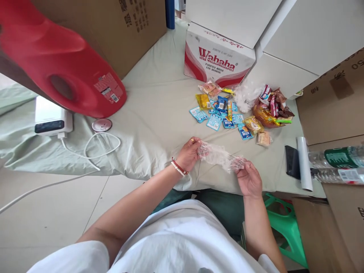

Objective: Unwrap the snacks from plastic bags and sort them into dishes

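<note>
Bag [218, 155], clear: clamped at one end in left hand [190, 153] fingers, at other in right hand [249, 180]; snacks [224, 113] beyond.

pale tiled floor [42, 212], green sheet [153, 113], cardboard boxes [127, 38] around.

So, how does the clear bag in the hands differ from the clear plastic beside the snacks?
The held bag is stretched between the left hand and the right hand; the loose plastic lies crumpled on the cloth, untouched. The held bag is near the cloth's front edge; the loose plastic lies farther back, against the snack pile. Both are transparent and wrinkled.
</note>
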A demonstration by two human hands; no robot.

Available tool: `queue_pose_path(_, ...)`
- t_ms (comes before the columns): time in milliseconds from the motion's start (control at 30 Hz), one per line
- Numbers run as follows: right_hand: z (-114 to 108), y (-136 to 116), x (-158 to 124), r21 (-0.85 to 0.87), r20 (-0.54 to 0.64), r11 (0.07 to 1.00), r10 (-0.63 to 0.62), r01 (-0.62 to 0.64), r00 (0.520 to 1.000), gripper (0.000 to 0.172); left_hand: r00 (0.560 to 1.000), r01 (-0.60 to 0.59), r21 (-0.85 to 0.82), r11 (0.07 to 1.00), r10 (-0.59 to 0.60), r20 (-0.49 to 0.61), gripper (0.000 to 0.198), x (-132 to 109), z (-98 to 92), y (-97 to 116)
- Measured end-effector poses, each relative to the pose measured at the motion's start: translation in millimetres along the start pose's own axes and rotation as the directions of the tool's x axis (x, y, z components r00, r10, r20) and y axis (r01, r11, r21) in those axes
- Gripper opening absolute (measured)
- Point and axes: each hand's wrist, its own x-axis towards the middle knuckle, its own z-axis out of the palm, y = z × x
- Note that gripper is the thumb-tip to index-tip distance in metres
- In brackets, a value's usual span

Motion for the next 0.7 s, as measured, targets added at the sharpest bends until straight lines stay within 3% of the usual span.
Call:
queue_pose_path(133,-0.5,-7.6,2.4,-0.034,0.016,0.994,-0.106,0.107,0.994,0.021,0.984,-0.177,0.167,0.970,0.177,0.018,0.042,0.4,1.1,5.8)
queue_pose_path(267,2.9,-14.6,9.0,-0.234,-0.001,0.945,-0.235,0.228,0.972,0.022,0.893,-0.429,0.476,0.767,0.441,0.093,0.036,2.6,-6.7,20.8)
queue_pose_path(367,12.3,-14.9,9.0,-0.270,-0.151,0.959,-0.133,0.089,0.979,0.034,0.790,-0.516,0.649,0.559,0.603,0.110,0.028,-3.6,-10.6,27.3)
queue_pose_path(467,31.5,-11.2,2.6,-0.117,-0.169,0.980,0.141,-0.162,0.975,0.049,0.638,-0.635,0.728,0.258,0.706,0.307,0.017,-19.0,-8.8,23.9)
queue_pose_path(533,46.9,-8.5,-1.3,-0.044,-0.083,0.954,0.291,-0.296,0.953,0.058,0.507,-0.748,0.663,0.037,0.677,0.533,0.014,-30.9,-6.3,17.2)
queue_pose_path(633,64.5,-7.9,-0.7,0.098,0.021,0.905,0.413,-0.413,0.910,0.071,0.329,-0.873,0.451,-0.188,0.457,0.827,0.021,-44.7,-5.7,5.6)
queue_pose_path(667,67.5,-8.5,1.0,0.135,0.050,0.894,0.425,-0.428,0.904,0.073,0.306,-0.887,0.402,-0.226,0.364,0.880,0.024,-47.5,-6.9,2.4)
queue_pose_path(700,68.9,-9.3,3.1,0.150,0.068,0.893,0.420,-0.425,0.905,0.072,0.313,-0.890,0.384,-0.247,0.281,0.907,0.026,-49.6,-8.7,-0.2)
